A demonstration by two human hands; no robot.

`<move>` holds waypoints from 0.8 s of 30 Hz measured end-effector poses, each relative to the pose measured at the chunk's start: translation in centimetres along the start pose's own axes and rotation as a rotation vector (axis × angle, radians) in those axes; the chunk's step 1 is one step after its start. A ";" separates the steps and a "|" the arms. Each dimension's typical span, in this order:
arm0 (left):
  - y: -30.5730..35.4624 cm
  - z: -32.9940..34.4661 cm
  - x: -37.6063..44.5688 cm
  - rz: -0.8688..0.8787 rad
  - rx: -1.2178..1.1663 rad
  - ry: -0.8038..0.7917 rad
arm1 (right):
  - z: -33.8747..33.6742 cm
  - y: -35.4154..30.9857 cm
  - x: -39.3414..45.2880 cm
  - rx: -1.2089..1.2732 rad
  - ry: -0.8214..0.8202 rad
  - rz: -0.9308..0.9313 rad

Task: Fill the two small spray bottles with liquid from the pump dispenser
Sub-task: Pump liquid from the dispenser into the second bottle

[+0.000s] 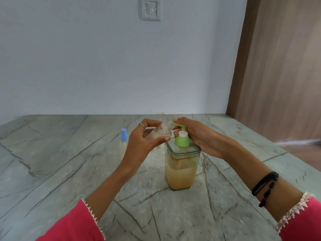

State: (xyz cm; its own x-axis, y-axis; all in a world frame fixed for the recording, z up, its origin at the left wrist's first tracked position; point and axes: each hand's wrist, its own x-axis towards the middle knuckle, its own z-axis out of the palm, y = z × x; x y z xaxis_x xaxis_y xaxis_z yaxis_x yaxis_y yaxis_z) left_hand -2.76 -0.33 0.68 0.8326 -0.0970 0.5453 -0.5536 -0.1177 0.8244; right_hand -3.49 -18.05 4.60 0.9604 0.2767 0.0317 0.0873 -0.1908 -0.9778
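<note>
We are holding an uncapped clear spray bottle (157,133) in our left hand (141,141), fingers and thumb curled around it, tilting its threaded neck under the spout. Our right hand (194,136) is pressing the green pump dispenser (181,153), standing mid-counter (69,153). A blue-capped spray bottle (124,144) is standing left, partly hidden behind our left hand.
</note>
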 end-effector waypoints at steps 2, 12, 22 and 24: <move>0.1 0.0 0.0 0.007 0.025 0.003 | 0.0 -0.1 -0.1 0.008 -0.014 0.011; 0.1 0.3 -0.2 0.019 0.045 -0.013 | -0.5 -1.0 0.4 0.170 -0.026 0.117; 0.1 0.3 0.0 0.013 0.044 -0.013 | -0.7 0.0 0.5 0.133 -0.116 0.073; 0.1 0.3 0.0 0.012 0.042 -0.010 | -0.6 -0.1 0.3 0.137 -0.124 0.052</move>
State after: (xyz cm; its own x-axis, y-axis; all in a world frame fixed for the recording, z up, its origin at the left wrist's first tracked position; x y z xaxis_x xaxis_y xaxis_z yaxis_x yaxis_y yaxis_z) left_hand -2.79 -0.60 0.76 0.8257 -0.1085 0.5537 -0.5642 -0.1582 0.8104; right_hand -3.05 -18.52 4.84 0.9218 0.3858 -0.0370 -0.0064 -0.0803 -0.9968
